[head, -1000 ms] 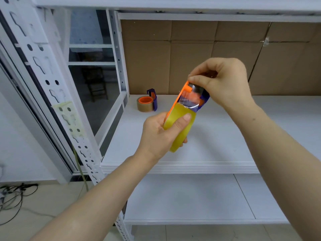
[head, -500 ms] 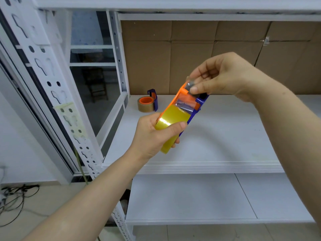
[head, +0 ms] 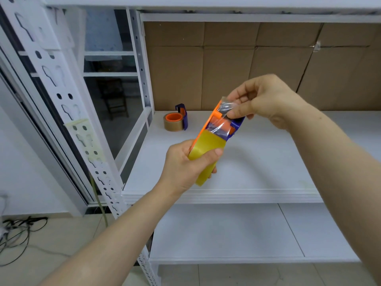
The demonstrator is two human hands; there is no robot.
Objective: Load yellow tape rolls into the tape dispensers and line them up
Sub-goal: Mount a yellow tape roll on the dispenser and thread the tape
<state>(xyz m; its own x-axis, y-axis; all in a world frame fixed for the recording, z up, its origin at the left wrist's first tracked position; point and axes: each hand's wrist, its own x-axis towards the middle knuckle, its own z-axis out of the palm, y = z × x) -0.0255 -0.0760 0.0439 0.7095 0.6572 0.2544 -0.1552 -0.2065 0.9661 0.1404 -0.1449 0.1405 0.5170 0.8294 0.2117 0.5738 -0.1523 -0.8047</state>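
Note:
My left hand (head: 183,168) grips a yellow tape roll (head: 206,155) that sits in an orange and blue tape dispenser (head: 224,124), held in the air above the white shelf (head: 257,162). My right hand (head: 261,100) pinches the loose clear end of the tape (head: 225,107) at the dispenser's top. The tape strip runs from the roll up across the dispenser's front. A second dispenser (head: 176,120), blue with an orange hub and a brownish roll, stands on the shelf at the back left.
Brown cardboard (head: 247,65) lines the back of the shelf. A perforated white upright (head: 68,112) rises at the left. A lower white shelf (head: 226,230) lies beneath. Black cables (head: 18,230) lie on the floor at the left.
My right hand has drawn the tape end a little up and right. The dispenser and roll have tilted slightly and shifted with my left hand.

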